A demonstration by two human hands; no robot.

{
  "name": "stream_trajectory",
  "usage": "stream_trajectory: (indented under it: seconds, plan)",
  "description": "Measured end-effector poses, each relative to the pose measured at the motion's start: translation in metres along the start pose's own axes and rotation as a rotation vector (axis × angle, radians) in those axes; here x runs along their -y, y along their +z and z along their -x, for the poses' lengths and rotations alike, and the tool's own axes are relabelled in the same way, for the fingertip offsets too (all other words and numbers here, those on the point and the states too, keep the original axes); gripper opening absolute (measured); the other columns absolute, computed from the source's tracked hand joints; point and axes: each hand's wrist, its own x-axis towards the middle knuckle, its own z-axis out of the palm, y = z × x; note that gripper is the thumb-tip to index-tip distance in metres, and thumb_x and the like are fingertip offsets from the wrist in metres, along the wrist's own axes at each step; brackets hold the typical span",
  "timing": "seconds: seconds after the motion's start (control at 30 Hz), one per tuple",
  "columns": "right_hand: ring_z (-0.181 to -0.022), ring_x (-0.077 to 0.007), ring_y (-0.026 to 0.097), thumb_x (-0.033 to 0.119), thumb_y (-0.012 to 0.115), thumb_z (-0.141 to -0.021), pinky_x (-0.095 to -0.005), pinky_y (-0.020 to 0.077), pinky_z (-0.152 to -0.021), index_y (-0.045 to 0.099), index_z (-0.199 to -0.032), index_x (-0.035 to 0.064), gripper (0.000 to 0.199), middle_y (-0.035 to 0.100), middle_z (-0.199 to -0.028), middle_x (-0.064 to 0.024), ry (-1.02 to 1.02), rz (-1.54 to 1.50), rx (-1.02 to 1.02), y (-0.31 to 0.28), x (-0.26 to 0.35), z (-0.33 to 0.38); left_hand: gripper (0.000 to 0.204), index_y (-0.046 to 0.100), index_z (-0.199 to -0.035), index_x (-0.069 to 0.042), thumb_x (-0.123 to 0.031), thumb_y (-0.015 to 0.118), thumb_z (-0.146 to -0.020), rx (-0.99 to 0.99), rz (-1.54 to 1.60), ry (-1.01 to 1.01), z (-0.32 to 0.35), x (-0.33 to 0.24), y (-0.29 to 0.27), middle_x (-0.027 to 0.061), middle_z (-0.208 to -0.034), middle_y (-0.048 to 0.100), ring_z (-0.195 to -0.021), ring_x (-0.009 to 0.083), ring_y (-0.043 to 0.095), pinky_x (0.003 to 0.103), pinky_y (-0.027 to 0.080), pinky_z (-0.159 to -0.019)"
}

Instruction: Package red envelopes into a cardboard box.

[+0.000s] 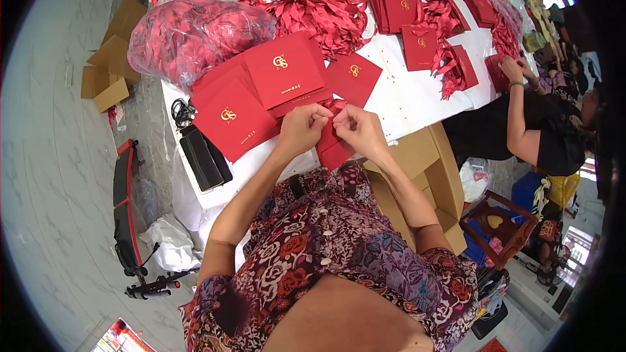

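Note:
My left hand (302,129) and my right hand (362,133) meet at the table's near edge, thumbs and fingertips pinched on a red ribbon (336,105). Under them lies a small red paper bag (332,146), partly covered by my fingers. Just beyond my left hand are stacked red bags with gold lettering (287,68), and another pile (233,118) sits to its left. One more red bag (357,78) rests flat beyond my right hand. How the ribbon passes through the bag is hidden.
A clear plastic sack of red ribbon (199,39) and a loose ribbon heap (319,13) lie at the back. A black case (203,156) is on the left. An open cardboard box (438,179) stands by my right arm. A co-worker's hands (515,68) handle a red bag.

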Motion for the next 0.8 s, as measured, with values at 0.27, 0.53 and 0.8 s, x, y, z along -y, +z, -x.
stream_trajectory:
  seconds: [0.27, 0.53, 0.8]
  plan:
    - [-0.061, -0.0074, 0.057, 0.005, 0.066, -0.077, -0.0247, 0.0479, -0.058, 0.061, -0.079, -0.0006, 0.008, 0.063, -0.068, -0.0023, 0.051, -0.145, -0.014, 0.01, -0.012, -0.001, 0.012, 0.066, -0.094, 0.0, -0.001, 0.059, -0.085, -0.098, -0.003, 0.127, 0.009, 0.011, 0.007, 0.003, -0.069, 0.064, -0.059, 0.0049, 0.052, 0.023, 0.042, -0.054]
    - [-0.061, -0.0017, 0.051, 0.003, 0.068, -0.08, -0.0179, 0.0437, -0.057, 0.062, -0.08, 0.0017, 0.006, 0.059, -0.067, 0.0025, 0.183, -0.331, 0.1, -0.011, 0.002, 0.002, 0.014, 0.064, -0.102, -0.004, -0.01, 0.057, -0.091, 0.171, 0.513, -0.087, 0.0, 0.008, -0.006, -0.0056, -0.075, 0.06, -0.064, 0.0012, 0.046, 0.018, 0.037, -0.059]
    - [-0.061, -0.0004, 0.05, 0.001, 0.068, -0.08, -0.0171, 0.0425, -0.057, 0.062, -0.08, 0.002, 0.006, 0.058, -0.067, 0.0048, 0.101, -0.243, 0.096, -0.023, 0.005, 0.007, 0.013, 0.062, -0.101, -0.003, -0.011, 0.057, -0.092, 0.204, 0.47, -0.033, -0.002, 0.017, -0.003, -0.0076, -0.081, 0.058, -0.07, 0.0007, 0.047, 0.018, 0.037, -0.063]
